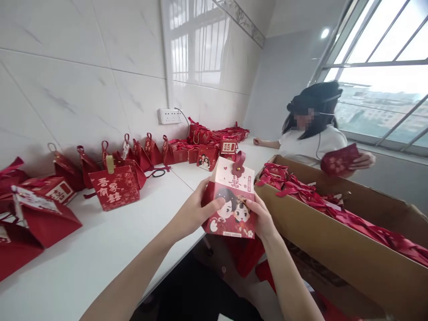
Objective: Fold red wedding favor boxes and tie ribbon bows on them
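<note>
A red and pale pink gift box (234, 223) with two cartoon faces on its front is held between my two hands, over the table's front edge. A ribbon loop and a flower-shaped tag (238, 170) top it. My left hand (203, 206) grips the box's left side, thumb on the front. On the right side, my right hand (262, 214) holds it with the thumb near the right-hand face. To the left, a red box with white characters (115, 189) stands on the white table (160, 223).
Several red gift boxes (152, 149) line the tiled wall, with more piled at the back. On the right, a long cardboard box (321, 223) holds many red ribboned boxes. Beyond it a person (314, 138) holds a red packet (338, 160). A black band (158, 173) lies on the table.
</note>
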Tool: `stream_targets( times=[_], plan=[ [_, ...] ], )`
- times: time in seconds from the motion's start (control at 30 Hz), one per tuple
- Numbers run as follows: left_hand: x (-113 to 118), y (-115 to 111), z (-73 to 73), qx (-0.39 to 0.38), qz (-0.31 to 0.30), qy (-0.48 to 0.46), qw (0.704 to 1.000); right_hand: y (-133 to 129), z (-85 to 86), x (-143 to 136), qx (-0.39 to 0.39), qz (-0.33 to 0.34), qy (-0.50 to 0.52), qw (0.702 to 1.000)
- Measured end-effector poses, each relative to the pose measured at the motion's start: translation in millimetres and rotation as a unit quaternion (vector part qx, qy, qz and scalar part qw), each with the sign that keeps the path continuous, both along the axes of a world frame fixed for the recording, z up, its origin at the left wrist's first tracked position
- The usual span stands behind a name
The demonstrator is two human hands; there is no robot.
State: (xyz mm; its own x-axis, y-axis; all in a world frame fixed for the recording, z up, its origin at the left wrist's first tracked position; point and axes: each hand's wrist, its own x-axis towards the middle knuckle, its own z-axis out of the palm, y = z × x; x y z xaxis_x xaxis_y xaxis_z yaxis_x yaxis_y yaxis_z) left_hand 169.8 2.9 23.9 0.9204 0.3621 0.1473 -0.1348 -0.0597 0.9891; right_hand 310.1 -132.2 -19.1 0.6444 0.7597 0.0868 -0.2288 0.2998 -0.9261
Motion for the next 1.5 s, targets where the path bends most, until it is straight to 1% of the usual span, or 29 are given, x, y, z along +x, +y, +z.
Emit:
stream_targets(
  times=[0.07, 0.13, 0.2, 0.27, 0.3, 0.37, 0.43, 0.5, 0.53, 0.57, 0.63, 0.7, 0.73, 0.8, 0.87, 0.9, 0.93, 0.97, 1.03, 1.07, 1.13, 1.2, 1.27, 1.3, 1.33, 1.4, 1.43, 1.47, 1.5],
  plan=[
    [9.6, -7.0, -1.1, 0.011, -0.056, -0.005, 0.998, -20.4, 0.5, 11.2, 0.02, 0.004, -0.087, 0.996],
    [18.2, -14.1, -1.4, 0.04, -0.086, -0.011, 0.995, -40.3, -0.1, 22.9, 0.031, 0.011, -0.149, 0.988],
    [26.7, -23.5, -0.3, 0.094, -0.093, -0.006, 0.991, -57.2, -3.7, 34.6, 0.025, 0.012, -0.176, 0.984],
    [36.1, -36.7, 1.6, 0.174, -0.081, 0.015, 0.981, -69.4, -10.4, 45.7, 0.019, 0.001, -0.17, 0.985],
    [41.3, -44.5, 2.5, 0.221, -0.072, 0.025, 0.972, -73.8, -14.2, 50.8, 0.019, -0.008, -0.158, 0.987],
    [52.9, -61.4, 3.2, 0.322, -0.051, 0.021, 0.945, -80.3, -20.9, 59.8, 0.027, -0.025, -0.128, 0.991],
    [65.0, -76.9, 2.1, 0.413, -0.036, -0.015, 0.91, -86.0, -24.8, 67.4, 0.037, -0.045, -0.106, 0.993],
    [76.2, -88.3, -0.1, 0.468, -0.032, -0.057, 0.881, -93.8, -26.4, 74.0, 0.039, -0.068, -0.099, 0.992],
    [81.2, -91.9, -1.0, 0.477, -0.036, -0.068, 0.876, -99.2, -26.9, 76.9, 0.035, -0.078, -0.099, 0.991],
    [85.7, -94.1, -1.6, 0.47, -0.043, -0.067, 0.879, -105.9, -27.5, 79.3, 0.026, -0.084, -0.1, 0.991],
    [94.5, -95.2, -2.1, 0.413, -0.072, -0.036, 0.907, -122.3, -29.2, 82.3, -0.003, -0.087, -0.11, 0.99],
    [104.4, -93.8, -3.2, 0.313, -0.133, 0.006, 0.94, -140.4, -31.0, 82.0, -0.04, -0.083, -0.129, 0.987],
    [110.3, -92.9, -4.6, 0.258, -0.173, 0.018, 0.95, -149.2, -31.5, 80.8, -0.057, -0.081, -0.139, 0.985],
    [124.2, -92.0, -10.2, 0.157, -0.257, 0.023, 0.953, -165.0, -31.4, 77.5, -0.086, -0.072, -0.152, 0.982],
    [141.3, -92.4, -19.4, 0.086, -0.315, 0.021, 0.945, -179.9, -29.2, 75.6, -0.112, -0.074, -0.164, 0.977],
    [150.9, -93.0, -24.9, 0.074, -0.326, 0.021, 0.942, -188.0, -27.4, 76.1, -0.126, -0.085, -0.176, 0.973],
    [161.3, -93.7, -30.7, 0.082, -0.322, 0.021, 0.943, -196.9, -25.1, 77.8, -0.143, -0.104, -0.19, 0.966],
    [172.1, -94.4, -36.8, 0.111, -0.3, 0.019, 0.947, -206.8, -22.4, 80.9, -0.162, -0.132, -0.204, 0.956],
    [194.2, -96.6, -49.0, 0.218, -0.216, -0.008, 0.952, -229.0, -15.0, 90.4, -0.197, -0.219, -0.223, 0.929],
    [204.8, -98.2, -55.1, 0.282, -0.167, -0.031, 0.944, -240.5, -10.1, 96.4, -0.215, -0.277, -0.221, 0.91],
    [223.2, -102.4, -67.3, 0.394, -0.095, -0.079, 0.911, -261.5, 3.0, 110.0, -0.251, -0.41, -0.193, 0.855],
    [236.3, -107.3, -79.5, 0.466, -0.07, -0.107, 0.875, -277.5, 20.1, 126.3, -0.29, -0.525, -0.148, 0.787],
    [244.1, -111.5, -91.6, 0.498, -0.065, -0.114, 0.857, -287.5, 39.0, 146.3, -0.337, -0.594, -0.131, 0.719],
    [246.6, -113.1, -97.4, 0.505, -0.063, -0.114, 0.853, -290.8, 48.1, 158.2, -0.372, -0.611, -0.141, 0.684],
    [248.5, -114.3, -102.9, 0.509, -0.058, -0.114, 0.851, -293.3, 56.4, 171.2, -0.416, -0.615, -0.164, 0.65],
    [251.2, -116.1, -112.1, 0.511, -0.045, -0.113, 0.851, -296.8, 69.0, 200.1, -0.521, -0.586, -0.225, 0.579],
    [252.4, -117.0, -115.7, 0.512, -0.037, -0.111, 0.851, -298.1, 72.7, 215.2, -0.569, -0.554, -0.253, 0.553],
    [253.5, -118.1, -118.7, 0.514, -0.028, -0.111, 0.85, -299.1, 74.5, 230.2, -0.605, -0.521, -0.275, 0.536],
    [254.6, -119.4, -121.0, 0.516, -0.021, -0.11, 0.849, -300.0, 74.4, 244.7, -0.632, -0.486, -0.29, 0.529]
  ],
)
